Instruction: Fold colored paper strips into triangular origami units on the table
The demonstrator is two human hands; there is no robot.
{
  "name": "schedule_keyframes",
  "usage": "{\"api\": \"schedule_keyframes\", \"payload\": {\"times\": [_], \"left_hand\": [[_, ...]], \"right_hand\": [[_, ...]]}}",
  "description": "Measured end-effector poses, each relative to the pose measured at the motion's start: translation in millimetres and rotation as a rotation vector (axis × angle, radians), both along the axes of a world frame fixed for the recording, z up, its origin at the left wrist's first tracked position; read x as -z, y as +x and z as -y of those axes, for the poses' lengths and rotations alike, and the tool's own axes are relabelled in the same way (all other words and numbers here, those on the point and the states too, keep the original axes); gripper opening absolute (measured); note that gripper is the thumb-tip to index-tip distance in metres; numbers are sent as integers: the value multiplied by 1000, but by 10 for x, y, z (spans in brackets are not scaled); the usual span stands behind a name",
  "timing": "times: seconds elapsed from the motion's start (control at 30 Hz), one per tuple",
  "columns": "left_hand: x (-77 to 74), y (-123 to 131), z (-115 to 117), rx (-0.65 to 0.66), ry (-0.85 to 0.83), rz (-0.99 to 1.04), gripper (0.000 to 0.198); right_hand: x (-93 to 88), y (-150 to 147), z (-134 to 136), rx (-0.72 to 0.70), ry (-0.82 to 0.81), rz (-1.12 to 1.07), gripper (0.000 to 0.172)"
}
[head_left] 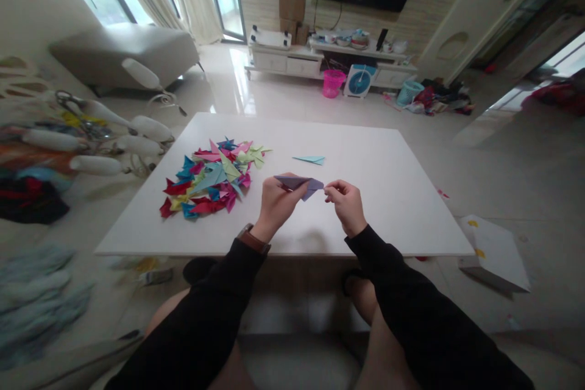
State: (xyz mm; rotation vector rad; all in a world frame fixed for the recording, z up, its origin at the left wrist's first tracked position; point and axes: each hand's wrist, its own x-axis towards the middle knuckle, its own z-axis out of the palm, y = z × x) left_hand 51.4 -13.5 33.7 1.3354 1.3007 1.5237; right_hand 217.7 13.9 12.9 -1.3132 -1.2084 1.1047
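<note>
A partly folded purple origami paper (297, 182) is held over the white table (365, 164) by my left hand (280, 202), its thumb and fingers closed on the sheet. My right hand (346, 202) is at the paper's right tip, thumb and forefinger pinched together; whether they grip the tip is too small to make out. Beyond the hands lies a folded light-blue paper piece (313, 159), flat on the table. Left of my left hand spreads a pile of folded origami cranes (214, 177) in pink, red, blue, yellow and green.
A white box (493, 253) stands on the floor at right. Across the room are a pink basket (333, 83), a blue fan (359, 80) and a low white cabinet (283, 62). Left of the table stand white padded arms (146, 128) of some equipment.
</note>
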Motion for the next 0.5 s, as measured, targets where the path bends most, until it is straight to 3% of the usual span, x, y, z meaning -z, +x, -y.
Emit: {"api": "schedule_keyframes", "payload": {"times": [0.23, 0.5], "left_hand": [[62, -14, -89, -36, -74, 91, 22], [106, -20, -95, -35, -114, 77, 24]], "right_hand": [[-46, -15, 24, -90, -62, -123, 24], [-19, -36, 42, -89, 5, -73, 20]]}}
